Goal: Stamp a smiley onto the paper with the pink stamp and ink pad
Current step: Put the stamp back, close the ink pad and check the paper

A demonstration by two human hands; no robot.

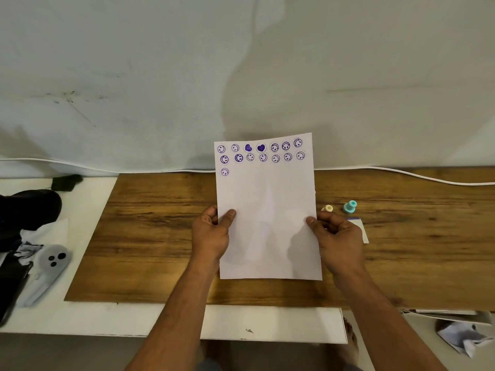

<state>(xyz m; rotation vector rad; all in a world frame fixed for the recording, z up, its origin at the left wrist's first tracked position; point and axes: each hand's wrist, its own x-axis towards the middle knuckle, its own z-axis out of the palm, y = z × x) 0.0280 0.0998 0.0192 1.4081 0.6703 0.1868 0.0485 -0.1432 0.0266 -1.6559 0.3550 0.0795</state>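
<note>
Plenty of bare wooden board (pixel 150 236) left of the paper (pixel 267 223), nothing in the way there. Middle blocked by the sheet itself, pinched at both side edges by the left hand (pixel 211 236) and right hand (pixel 337 236). Tighter on the right: cream stamp (pixel 328 208) and teal stamp (pixel 350 206) standing just past the right hand's fingers, plus a small white pad (pixel 361 228) partly hidden behind that hand. Farther right, open board again. White cable (pixel 428 179) running along the back edge. Clutter off the board at far left: grey case (pixel 53 261) and dark stuff.
</note>
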